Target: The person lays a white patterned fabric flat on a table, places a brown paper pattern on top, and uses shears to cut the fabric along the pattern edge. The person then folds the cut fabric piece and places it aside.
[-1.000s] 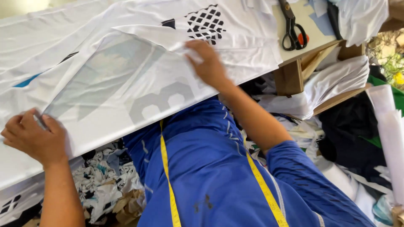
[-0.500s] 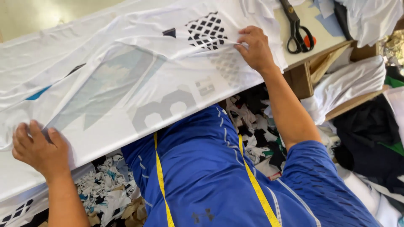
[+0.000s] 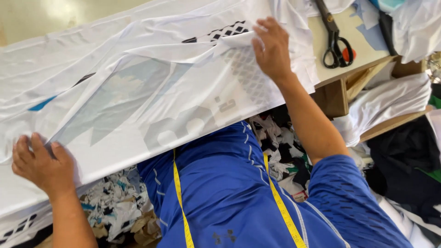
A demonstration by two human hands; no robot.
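- My left hand lies flat, fingers spread, pressing the near edge of the white printed fabric; it grips nothing.
- My right hand pinches a folded fabric edge near the checkered print.
- The fabric covers the table; black scissors lie beside it.

right hand moved up the white fabric

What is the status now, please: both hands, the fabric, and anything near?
Left hand flat on white printed fabric. Right hand pinching its folded edge. Black scissors beside, apart.
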